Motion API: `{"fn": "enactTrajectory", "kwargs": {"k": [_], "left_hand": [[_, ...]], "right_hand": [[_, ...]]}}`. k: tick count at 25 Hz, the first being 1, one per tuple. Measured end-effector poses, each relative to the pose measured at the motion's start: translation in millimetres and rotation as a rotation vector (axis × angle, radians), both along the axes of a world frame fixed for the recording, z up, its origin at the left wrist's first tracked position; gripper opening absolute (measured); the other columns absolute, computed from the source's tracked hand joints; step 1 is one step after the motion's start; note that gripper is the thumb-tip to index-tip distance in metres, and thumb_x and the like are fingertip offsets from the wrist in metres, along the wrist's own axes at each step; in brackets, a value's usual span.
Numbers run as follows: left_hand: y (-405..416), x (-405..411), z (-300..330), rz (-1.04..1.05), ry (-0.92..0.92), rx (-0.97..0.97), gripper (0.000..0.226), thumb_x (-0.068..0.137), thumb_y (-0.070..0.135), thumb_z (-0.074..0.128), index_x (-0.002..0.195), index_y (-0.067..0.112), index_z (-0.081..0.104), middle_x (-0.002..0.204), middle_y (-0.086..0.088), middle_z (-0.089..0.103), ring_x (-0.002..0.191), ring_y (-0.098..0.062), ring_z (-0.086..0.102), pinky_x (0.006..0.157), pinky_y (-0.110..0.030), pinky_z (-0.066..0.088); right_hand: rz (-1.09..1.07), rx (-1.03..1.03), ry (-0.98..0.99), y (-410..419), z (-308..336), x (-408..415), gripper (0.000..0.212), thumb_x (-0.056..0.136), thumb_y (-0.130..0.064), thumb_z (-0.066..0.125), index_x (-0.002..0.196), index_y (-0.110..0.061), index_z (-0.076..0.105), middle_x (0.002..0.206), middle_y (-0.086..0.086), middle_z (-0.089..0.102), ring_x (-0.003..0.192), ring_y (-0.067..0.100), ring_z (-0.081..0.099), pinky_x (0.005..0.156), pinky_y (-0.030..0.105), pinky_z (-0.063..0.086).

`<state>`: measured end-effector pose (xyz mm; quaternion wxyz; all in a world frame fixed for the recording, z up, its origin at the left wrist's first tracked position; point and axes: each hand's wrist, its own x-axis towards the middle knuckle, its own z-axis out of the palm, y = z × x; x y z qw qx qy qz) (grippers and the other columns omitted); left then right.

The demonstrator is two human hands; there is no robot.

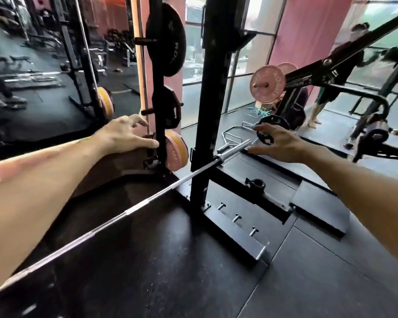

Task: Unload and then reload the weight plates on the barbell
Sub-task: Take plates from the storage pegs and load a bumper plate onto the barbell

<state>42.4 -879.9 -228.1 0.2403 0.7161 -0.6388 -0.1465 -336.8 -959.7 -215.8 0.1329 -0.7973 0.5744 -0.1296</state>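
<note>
The steel barbell [133, 208] runs diagonally from the lower left up to the black rack upright [213, 92]. Its sleeve end [236, 149] is bare, with no plate on it. A black collar [255, 182] lies on the rack's base below the sleeve. My right hand [279, 143] hovers just past the sleeve tip with fingers spread and holds nothing. My left hand [126, 134] reaches out with fingers spread beside the storage post [160, 115], close to a pink and yellow plate pair [177, 152] on its lowest peg. Black plates [168, 40] hang higher on that post.
A trap bar [233, 131] with a small black plate [274, 122] lies on the floor behind my right hand. A pink plate [268, 83] sits on an angled machine arm at the right. A person stands far right by the windows. A mirror covers the left wall.
</note>
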Motion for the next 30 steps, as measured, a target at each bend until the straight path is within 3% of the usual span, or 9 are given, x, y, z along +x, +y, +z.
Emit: {"fn": "enactTrajectory", "kwargs": {"k": [3,10,13,18,23,30], "left_hand": [[-23,20,-78,0.063,0.022,0.078,0.081,0.062,0.068,0.077,0.130,0.032,0.056,0.139,-0.004,0.055,0.128,-0.023,0.050,0.108,-0.037,0.038],[-25,44,-306,0.170,0.093,0.282,0.073,0.057,0.070,0.079,0.119,0.038,0.059,0.124,0.001,0.059,0.107,-0.019,0.057,0.096,-0.033,0.043],[-5,50,-426,0.209,0.144,0.384,0.079,0.049,0.077,0.074,0.117,0.041,0.059,0.122,0.003,0.058,0.109,-0.020,0.058,0.101,-0.038,0.044],[46,53,-622,0.268,0.195,0.552,0.065,0.065,0.065,0.079,0.122,0.040,0.059,0.122,0.003,0.059,0.108,-0.020,0.058,0.100,-0.037,0.044],[123,31,-811,0.331,0.285,0.747,0.067,0.068,0.059,0.079,0.126,0.035,0.057,0.124,-0.001,0.059,0.113,-0.020,0.056,0.095,-0.031,0.039],[228,-16,-974,0.390,0.397,1.009,0.080,0.068,0.058,0.081,0.136,0.031,0.048,0.125,0.000,0.056,0.108,-0.021,0.055,0.092,-0.033,0.041]], "right_hand": [[0.086,0.057,0.047,-39,-79,33,0.075,0.077,-0.059,0.071,0.142,-0.032,0.044,0.146,0.005,0.045,0.134,0.027,0.044,0.110,0.045,0.035],[0.164,0.218,0.128,-86,-329,81,0.076,0.078,-0.062,0.068,0.144,-0.036,0.040,0.142,0.007,0.047,0.131,0.029,0.046,0.109,0.047,0.036],[0.190,0.355,0.161,-76,-456,86,0.077,0.079,-0.063,0.066,0.145,-0.035,0.038,0.140,0.009,0.048,0.131,0.029,0.046,0.110,0.048,0.036],[0.190,0.532,0.222,-31,-656,90,0.082,0.073,-0.071,0.060,0.144,-0.036,0.037,0.137,0.011,0.049,0.128,0.029,0.049,0.109,0.049,0.038],[0.226,0.729,0.287,41,-842,80,0.083,0.073,-0.077,0.050,0.143,-0.033,0.038,0.135,0.011,0.050,0.122,0.030,0.054,0.107,0.047,0.040],[0.238,0.910,0.328,132,-993,78,0.059,0.094,-0.052,0.054,0.144,-0.023,0.041,0.131,0.011,0.056,0.117,0.029,0.055,0.099,0.037,0.042]]}}
